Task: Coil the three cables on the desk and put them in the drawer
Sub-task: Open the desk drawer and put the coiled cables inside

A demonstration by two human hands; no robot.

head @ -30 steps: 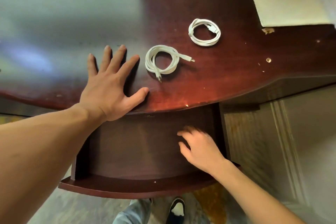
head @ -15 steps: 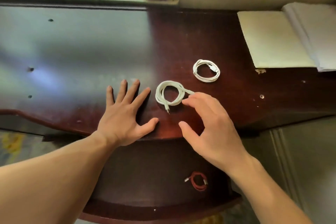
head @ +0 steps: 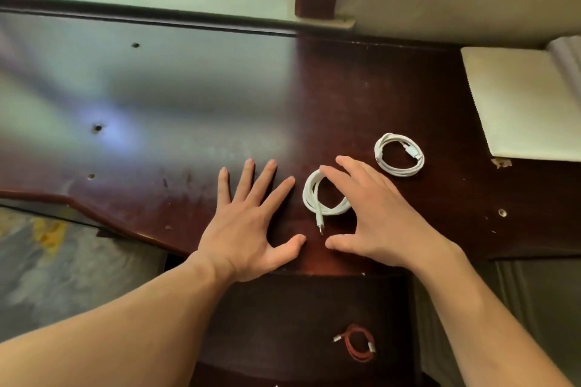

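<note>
Head view: left hand (head: 248, 229) flat on desk (head: 393, 97), fingers spread straight, holding nothing. Right hand (head: 377, 217) spread, loosely arched over near white coil (head: 309, 195), fingertips on its loop, not gripping. Second white coil (head: 382, 163) just beyond right fingers. Red coil (head: 358, 347) in open drawer (head: 267, 324) below wrists.

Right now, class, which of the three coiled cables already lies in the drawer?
The red cable, coiled on the floor of the open drawer. The two white cables both lie up on the desk.
</note>
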